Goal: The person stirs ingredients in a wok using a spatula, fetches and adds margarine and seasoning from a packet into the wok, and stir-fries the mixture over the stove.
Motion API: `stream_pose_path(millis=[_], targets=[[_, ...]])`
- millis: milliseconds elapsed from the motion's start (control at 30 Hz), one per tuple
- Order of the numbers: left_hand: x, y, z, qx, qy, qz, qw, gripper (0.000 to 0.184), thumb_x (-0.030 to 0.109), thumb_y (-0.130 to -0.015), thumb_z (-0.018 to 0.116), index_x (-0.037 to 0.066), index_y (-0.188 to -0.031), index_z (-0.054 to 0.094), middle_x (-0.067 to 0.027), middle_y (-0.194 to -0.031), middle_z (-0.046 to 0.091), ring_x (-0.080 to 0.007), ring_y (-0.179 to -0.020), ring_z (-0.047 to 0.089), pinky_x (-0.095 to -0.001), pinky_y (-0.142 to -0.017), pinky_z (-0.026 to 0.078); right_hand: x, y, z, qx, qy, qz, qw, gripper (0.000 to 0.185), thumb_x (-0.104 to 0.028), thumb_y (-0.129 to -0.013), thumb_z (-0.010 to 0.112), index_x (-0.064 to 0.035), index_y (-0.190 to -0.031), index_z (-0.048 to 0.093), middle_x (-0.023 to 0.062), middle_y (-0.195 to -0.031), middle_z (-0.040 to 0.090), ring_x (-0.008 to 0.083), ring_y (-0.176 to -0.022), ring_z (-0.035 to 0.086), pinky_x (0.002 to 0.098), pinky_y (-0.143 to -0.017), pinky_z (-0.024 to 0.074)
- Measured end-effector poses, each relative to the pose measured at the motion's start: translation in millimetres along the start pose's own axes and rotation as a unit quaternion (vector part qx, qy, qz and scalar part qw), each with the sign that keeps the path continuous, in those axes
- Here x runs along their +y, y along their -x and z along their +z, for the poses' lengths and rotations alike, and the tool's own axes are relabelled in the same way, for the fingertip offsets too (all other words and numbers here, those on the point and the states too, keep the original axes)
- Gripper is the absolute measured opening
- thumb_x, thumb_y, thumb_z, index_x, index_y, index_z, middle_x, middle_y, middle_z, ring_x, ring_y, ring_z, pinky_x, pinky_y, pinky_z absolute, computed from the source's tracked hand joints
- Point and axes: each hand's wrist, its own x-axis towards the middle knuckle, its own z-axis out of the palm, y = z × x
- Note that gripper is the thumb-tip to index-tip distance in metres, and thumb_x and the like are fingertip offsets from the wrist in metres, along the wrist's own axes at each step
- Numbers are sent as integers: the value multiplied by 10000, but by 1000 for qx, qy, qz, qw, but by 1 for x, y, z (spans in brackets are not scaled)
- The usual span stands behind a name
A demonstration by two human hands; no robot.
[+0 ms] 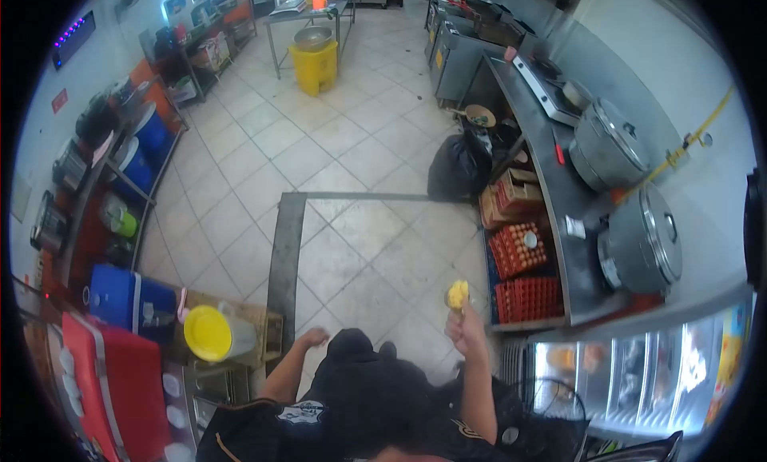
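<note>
My right hand (pixel 465 330) is raised at the right of my body, its fingers wrapped round the handle of a spoon-like utensil. A soft yellow lump (pixel 458 292) is heaped on the utensil's top, hiding most of its bowl; the exact kind of utensil does not show. To the left of my dark clothing, my left hand (pixel 315 336) hangs low with its fingers curled in, and nothing shows in it. Nearest to that hand is a pale bucket with a yellow lid (pixel 209 334), a little apart from it.
Red egg trays (pixel 529 300) sit under the steel counter (pixel 551 174) at right, which bears large pots (pixel 611 142). A black garbage bag (pixel 459 170) stands on the tiled floor. Lit glass-fronted shelves (pixel 627 374) are at lower right; a red cooler (pixel 132 382) is at lower left.
</note>
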Motion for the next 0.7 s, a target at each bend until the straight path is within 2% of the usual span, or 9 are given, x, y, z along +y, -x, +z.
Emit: stream_pose_path(millis=[67, 100, 200, 400, 467, 533, 567, 600, 700], targets=[[-38, -5, -16, 17, 266, -149, 952, 239, 241, -804, 573, 28, -898, 629, -110, -784, 646, -251, -662, 620, -378, -612, 516, -66, -88, 23, -11, -5, 22, 1000, 287, -409, -986, 401, -135, -915, 442, -51, -559, 317, 61, -413, 270, 209, -377, 214], [-98, -27, -15, 26, 123, 5, 992, 196, 208, -809, 567, 45, -905, 621, -85, -740, 622, -243, -638, 597, -367, -564, 498, -96, -132, 34, -18, -10, 32, 999, 284, -411, -984, 406, -137, -920, 443, -50, -561, 317, 60, -413, 269, 207, -378, 213], [-77, -14, -54, 63, 164, -180, 968, 213, 242, -820, 557, 48, -865, 633, -87, -722, 604, -255, -642, 579, -375, -578, 481, -171, -261, 73, -60, -42, 41, 996, 289, -424, -977, 419, -142, -924, 450, -45, -568, 320, 59, -412, 271, 207, -377, 212], [130, -78, -235, 271, -22, 0, 962, 291, 312, -843, 536, 54, -784, 657, -90, -688, 569, -277, -649, 542, -391, -606, 447, -267, -479, 133, -89, -134, 105, 981, 330, -445, -965, 436, -121, -906, 460, -28, -572, 343, 65, -404, 290, 216, -367, 225], [80, -266, -277, 329, 580, -118, 736, 304, 348, -792, 549, 76, -689, 639, -63, -606, 531, -243, -525, 477, -398, -507, 398, -292, -540, 140, -70, -193, 145, 968, 351, -444, -965, 434, -106, -876, 456, -25, -568, 343, 67, -400, 294, 220, -360, 227], [152, -419, -416, 223, 110, -77, 966, 355, 334, -860, 476, 14, -897, 626, -173, -839, 608, -346, -727, 558, -444, -686, 446, -326, -599, 151, -59, -184, 141, 971, 377, -449, -967, 426, -94, -840, 443, -21, -568, 342, 71, -399, 297, 224, -355, 230], [199, -493, -490, 216, -108, -27, 970, 403, 328, -894, 439, -17, -1002, 619, -228, -956, 646, -398, -828, 598, -468, -775, 471, -344, -631, 157, -54, -181, 135, 973, 391, -451, -967, 421, -88, -822, 437, -20, -567, 341, 73, -398, 298, 226, -353, 232], [263, -551, -545, 353, -51, 117, 927, 384, 333, -816, 521, -32, -842, 637, -242, -842, 642, -393, -804, 611, -448, -721, 477, -362, -668, 160, -65, -208, 154, 964, 407, -457, -968, 414, -86, -800, 422, -13, -577, 351, 79, -398, 301, 231, -353, 237], [490, -644, -709, 241, 238, 82, 937, 298, 288, -862, 554, 7, -944, 609, -119, -876, 653, -192, -765, 616, -340, -699, 488, -414, -789, 183, -32, -192, 133, 972, 409, -458, -969, 409, -80, -810, 416, -11, -583, 343, 83, -400, 295, 232, -359, 244]])
